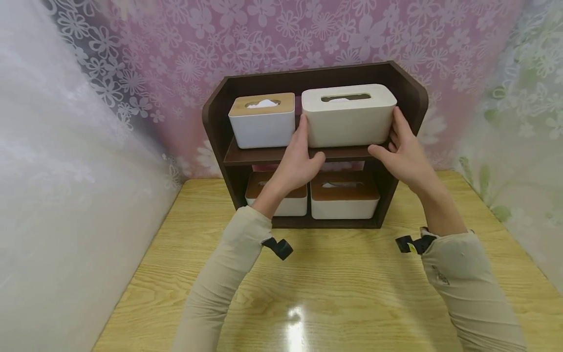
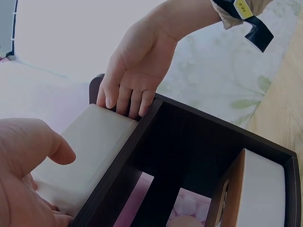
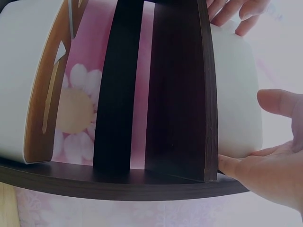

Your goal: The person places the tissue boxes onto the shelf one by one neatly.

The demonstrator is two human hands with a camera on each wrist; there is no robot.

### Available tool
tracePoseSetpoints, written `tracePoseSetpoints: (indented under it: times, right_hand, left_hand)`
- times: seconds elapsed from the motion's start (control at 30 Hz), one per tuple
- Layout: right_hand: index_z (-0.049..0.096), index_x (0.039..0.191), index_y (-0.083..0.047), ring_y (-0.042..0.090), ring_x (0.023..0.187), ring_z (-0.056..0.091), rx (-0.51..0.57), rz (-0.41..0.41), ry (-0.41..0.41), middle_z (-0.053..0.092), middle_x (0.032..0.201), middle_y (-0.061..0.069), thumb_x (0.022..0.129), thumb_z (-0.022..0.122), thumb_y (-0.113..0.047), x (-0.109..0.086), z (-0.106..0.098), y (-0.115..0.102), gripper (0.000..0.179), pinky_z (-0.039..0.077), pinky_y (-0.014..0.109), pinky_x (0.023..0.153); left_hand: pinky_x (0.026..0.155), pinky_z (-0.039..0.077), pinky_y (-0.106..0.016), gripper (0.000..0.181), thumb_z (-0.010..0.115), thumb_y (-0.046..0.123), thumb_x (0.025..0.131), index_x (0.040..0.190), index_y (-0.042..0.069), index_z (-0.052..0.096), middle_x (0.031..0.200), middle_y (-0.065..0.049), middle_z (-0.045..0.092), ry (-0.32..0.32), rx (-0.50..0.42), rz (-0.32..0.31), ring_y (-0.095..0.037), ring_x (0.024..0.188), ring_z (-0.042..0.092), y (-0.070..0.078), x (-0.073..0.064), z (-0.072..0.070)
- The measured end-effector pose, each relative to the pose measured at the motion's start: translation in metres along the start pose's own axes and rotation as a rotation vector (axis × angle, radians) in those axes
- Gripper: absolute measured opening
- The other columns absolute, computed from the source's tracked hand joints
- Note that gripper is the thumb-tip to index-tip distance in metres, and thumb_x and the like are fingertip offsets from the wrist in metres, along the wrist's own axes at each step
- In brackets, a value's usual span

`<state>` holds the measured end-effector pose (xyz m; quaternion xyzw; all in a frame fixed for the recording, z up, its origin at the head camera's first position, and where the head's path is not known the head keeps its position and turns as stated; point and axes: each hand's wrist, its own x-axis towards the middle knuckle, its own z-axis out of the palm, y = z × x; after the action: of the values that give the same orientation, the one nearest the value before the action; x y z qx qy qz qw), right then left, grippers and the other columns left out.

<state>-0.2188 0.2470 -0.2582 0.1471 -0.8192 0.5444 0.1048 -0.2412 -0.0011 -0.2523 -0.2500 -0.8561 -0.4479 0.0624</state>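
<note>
A cream tissue box (image 1: 347, 124) with a long slot in its lid stands on the right of the upper tier of a dark brown two-tier rack (image 1: 308, 77). My left hand (image 1: 297, 164) lies along the box's left end, fingers straight and thumb held off the front. At the opposite end my right hand (image 1: 405, 152) touches the box with extended fingers, its thumb low by the shelf edge. The left wrist view shows the right hand's fingers (image 2: 123, 99) flat at the box's end. In the right wrist view the box front (image 3: 239, 94) lies between both hands.
Left on the upper tier sits a white tissue box (image 1: 262, 131) with a wooden lid. Below are two brown-lidded boxes, one on the right (image 1: 345, 208), the other (image 1: 294, 206) partly behind my left arm. The rack stands on a wood-grain table (image 1: 343, 288) against flowered wall covering (image 1: 281, 34).
</note>
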Motion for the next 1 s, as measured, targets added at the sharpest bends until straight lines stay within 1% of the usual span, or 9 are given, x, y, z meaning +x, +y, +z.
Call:
tracePoseSetpoints:
  times: [0.27,0.53,0.73,0.83,0.9,1.0]
  right_hand:
    - [-0.012,0.158,-0.024,0.023,0.152,-0.001,0.018,-0.007,-0.008,-0.009,0.166,0.003,0.099,0.058,-0.014,0.006,0.0,0.001,0.093,0.01,0.049,0.121]
    - [-0.011,0.159,-0.023,0.022,0.152,-0.001,0.031,-0.016,-0.009,-0.01,0.166,0.002,0.099,0.057,-0.014,0.008,0.001,0.002,0.091,0.009,0.048,0.121]
    - [-0.004,0.16,-0.021,0.02,0.152,0.003,-0.007,-0.034,0.026,-0.005,0.167,-0.001,0.099,0.058,-0.015,0.002,0.006,0.003,0.087,0.012,0.047,0.121]
    - [-0.003,0.16,-0.02,0.021,0.153,0.003,-0.019,-0.051,0.022,-0.004,0.167,0.0,0.099,0.056,-0.014,-0.001,0.007,0.005,0.085,0.011,0.049,0.121]
    - [-0.003,0.16,-0.02,0.022,0.153,0.003,-0.03,-0.061,0.024,-0.004,0.167,0.001,0.099,0.056,-0.014,-0.004,0.007,0.005,0.085,0.011,0.049,0.121]
    - [-0.001,0.16,-0.02,0.022,0.153,0.003,-0.035,-0.076,0.039,-0.002,0.167,0.002,0.099,0.055,-0.013,-0.009,0.007,0.006,0.084,0.011,0.049,0.121]
  left_hand:
    - [0.12,0.015,-0.027,0.092,0.053,0.014,0.093,0.159,0.011,-0.011,0.167,-0.006,0.001,-0.002,0.021,-0.017,-0.012,0.151,0.005,0.0,0.002,-0.001]
    - [0.12,0.016,-0.028,0.091,0.053,0.014,0.093,0.159,0.012,-0.011,0.167,-0.006,0.001,0.002,0.022,-0.011,-0.013,0.151,0.006,-0.002,0.004,-0.003]
    - [0.12,0.019,-0.033,0.089,0.053,0.014,0.094,0.16,0.013,-0.007,0.167,-0.006,0.003,-0.004,0.02,-0.007,-0.013,0.151,0.007,-0.003,-0.004,-0.003]
    - [0.12,0.02,-0.035,0.088,0.052,0.015,0.094,0.16,0.014,-0.006,0.167,-0.007,0.003,-0.002,0.034,0.001,-0.013,0.151,0.007,-0.002,-0.01,-0.003]
    - [0.118,0.023,-0.034,0.087,0.052,0.014,0.095,0.16,0.013,-0.005,0.167,-0.007,0.003,0.0,0.041,0.016,-0.012,0.151,0.008,-0.001,-0.014,-0.004]
    - [0.119,0.022,-0.034,0.085,0.052,0.014,0.095,0.16,0.013,-0.003,0.167,-0.007,0.004,0.007,0.052,0.044,-0.011,0.151,0.006,-0.001,-0.019,-0.005]
